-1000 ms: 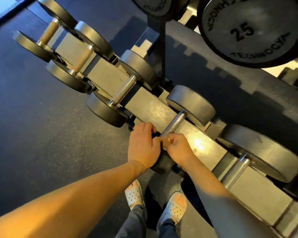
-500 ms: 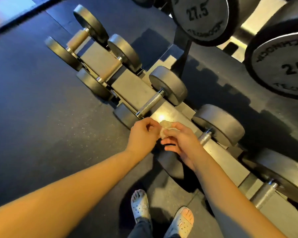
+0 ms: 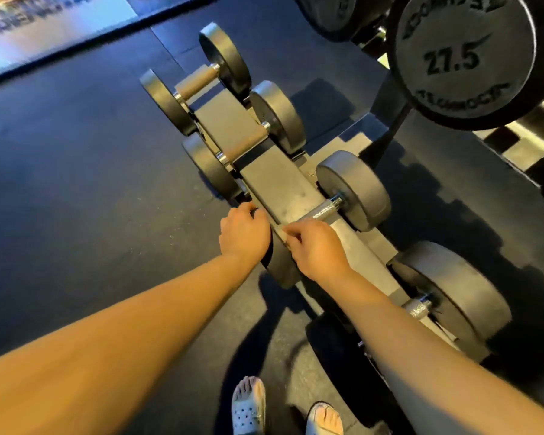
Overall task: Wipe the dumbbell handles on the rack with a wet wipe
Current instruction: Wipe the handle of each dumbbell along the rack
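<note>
While the left hand point(image 3: 244, 233) curls its fingers over the rim of the near head point(image 3: 280, 266) of a dumbbell and grips it, the right hand point(image 3: 319, 246) is clenched round the near end of that dumbbell's knurled handle point(image 3: 322, 211). The wet wipe cannot be made out with any certainty under the right fingers. The bare far part of the handle runs up and right into the far head point(image 3: 355, 189). This dumbbell lies across the low grey rack point(image 3: 277, 180), which stretches from far left to near right over the dark floor point(image 3: 76, 183). Farther along the rack sit two smaller dumbbells with brown handles point(image 3: 198, 83), side by side. To the near right another dumbbell point(image 3: 459, 290) rests on the rack, its metal grip partly hidden by the right forearm. A large weight marked 27.5 point(image 3: 462, 58) hangs high at the far right. Two feet in perforated slippers point(image 3: 248, 406) stand at the near edge.
</note>
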